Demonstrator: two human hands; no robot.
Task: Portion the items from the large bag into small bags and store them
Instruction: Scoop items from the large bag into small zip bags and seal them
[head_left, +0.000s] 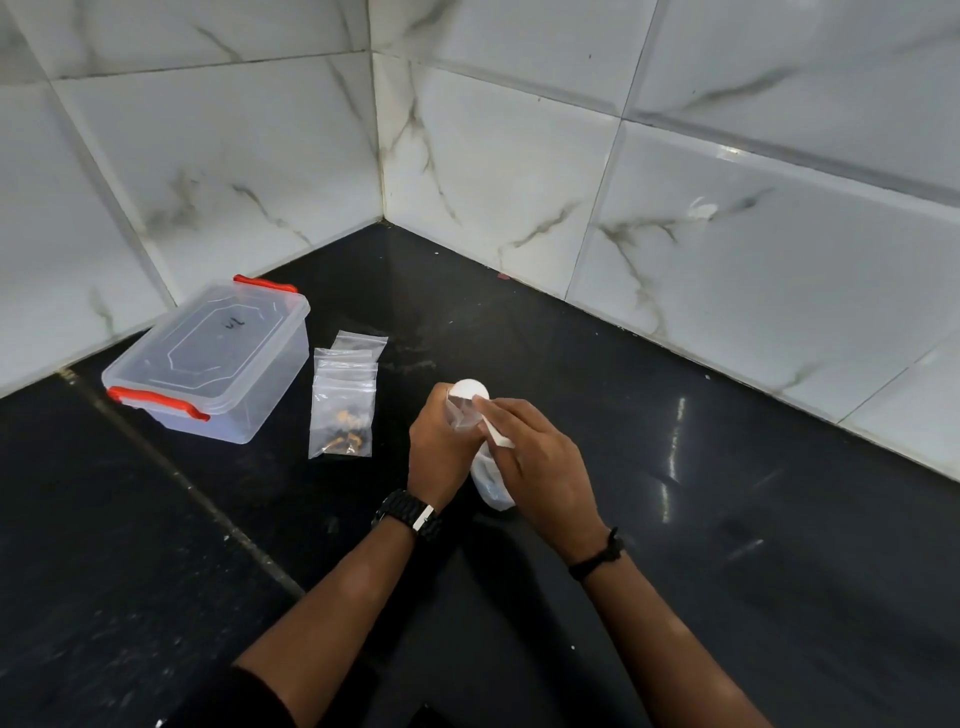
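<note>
My left hand (439, 449) holds a small clear zip bag (461, 413) upright at its mouth, over the black counter. My right hand (535, 462) grips a white spoon (475, 392) by its handle, with the bowl at the bag's opening. Below and between both hands lies the large clear bag (491, 483), mostly hidden. To the left on the counter lie several small zip bags (343, 395); the front one holds a few dark and orange items. A clear storage box (208, 361) with red clips stands shut at far left.
The black counter (727, 519) meets marble-tiled walls (519, 182) in a corner behind the hands. A seam in the counter runs diagonally at left. A watch is on my left wrist and a dark band on my right.
</note>
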